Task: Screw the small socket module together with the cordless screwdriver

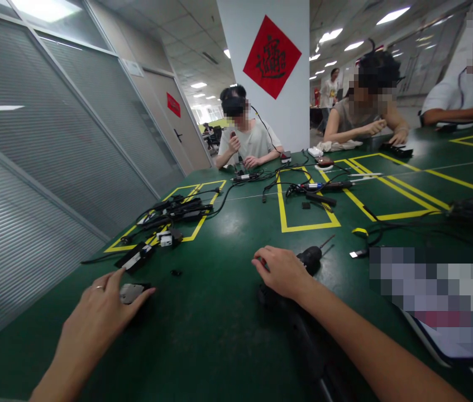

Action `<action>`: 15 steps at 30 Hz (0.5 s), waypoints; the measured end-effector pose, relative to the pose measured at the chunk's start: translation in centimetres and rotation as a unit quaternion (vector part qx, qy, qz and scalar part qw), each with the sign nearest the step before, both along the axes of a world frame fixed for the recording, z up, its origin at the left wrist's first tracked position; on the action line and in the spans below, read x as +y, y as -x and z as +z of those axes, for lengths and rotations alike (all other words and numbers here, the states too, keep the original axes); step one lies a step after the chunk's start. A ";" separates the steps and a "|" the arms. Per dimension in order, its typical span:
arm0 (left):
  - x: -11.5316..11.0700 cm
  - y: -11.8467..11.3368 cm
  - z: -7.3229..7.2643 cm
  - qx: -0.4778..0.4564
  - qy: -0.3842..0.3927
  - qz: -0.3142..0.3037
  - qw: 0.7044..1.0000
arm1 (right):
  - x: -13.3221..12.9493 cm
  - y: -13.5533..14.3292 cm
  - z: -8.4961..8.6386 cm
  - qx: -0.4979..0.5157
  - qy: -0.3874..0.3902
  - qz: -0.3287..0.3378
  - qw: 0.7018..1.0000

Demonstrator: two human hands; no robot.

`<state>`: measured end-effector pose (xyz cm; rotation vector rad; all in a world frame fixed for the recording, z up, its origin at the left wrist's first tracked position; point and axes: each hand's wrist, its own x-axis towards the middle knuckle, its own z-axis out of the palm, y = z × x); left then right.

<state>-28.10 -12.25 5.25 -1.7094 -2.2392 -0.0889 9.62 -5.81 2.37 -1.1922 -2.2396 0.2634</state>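
Grey block (pixel 132 293) is being spanned by spread left hand (pixel 97 310), drill (pixel 311 258) covered by half-curled right hand (pixel 281 271); firmer grip's seemingly being needed.

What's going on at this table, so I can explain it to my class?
The person's left hand has its thumb and fingers around a small grey-and-black piece; how firm the grip is can't be told. The right hand is over a dark power tool with a thin bit. A tiny black part lies between the hands on the green table. Other people sit around it.
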 end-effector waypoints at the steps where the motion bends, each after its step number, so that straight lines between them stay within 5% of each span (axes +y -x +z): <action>1: -0.1 -1.2 0.1 0.018 -0.057 -0.015 0.998 | 0.0 0.0 0.0 0.000 0.000 -0.001 1.000; 3: 0.4 -3.3 -0.3 -0.011 -0.077 -0.057 0.995 | 0.1 0.0 0.1 -0.001 -0.002 -0.002 1.000; 6: 2.6 -4.7 -2.3 -0.074 0.006 -0.077 0.994 | 0.1 0.0 0.2 -0.003 -0.003 0.000 1.000; 10: 5.8 -4.0 -5.1 -0.067 0.046 -0.026 0.996 | 0.1 -0.1 0.2 -0.005 -0.003 0.000 1.000; 15: 6.8 -2.9 -6.0 -0.109 0.070 0.005 0.992 | 0.1 -0.1 0.0 -0.006 -0.003 -0.002 1.000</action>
